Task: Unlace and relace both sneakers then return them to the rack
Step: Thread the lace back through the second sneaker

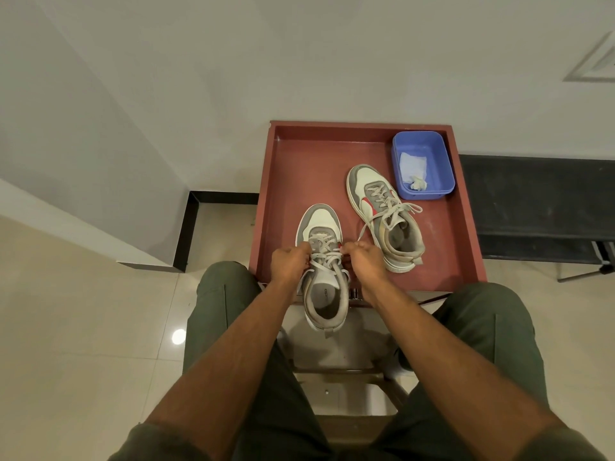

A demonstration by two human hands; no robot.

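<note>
A grey and white sneaker (322, 224) lies toe away from me, its heel hanging over the near edge of a red-brown table (299, 161). My left hand (289, 265) pinches the lace at the sneaker's left side. At the right side of the lacing, my right hand (366, 261) pinches the lace too. The lace (324, 256) is crossed through the eyelets between both hands. A second matching sneaker (382, 214) lies further right on the table, laced, with loose lace ends spread out.
A blue plastic tub (446, 181) holding a crumpled white cloth stands at the table's far right corner. A dark bench (532, 201) runs to the right. My knees in green trousers flank a stool frame below. White wall behind, tiled floor left.
</note>
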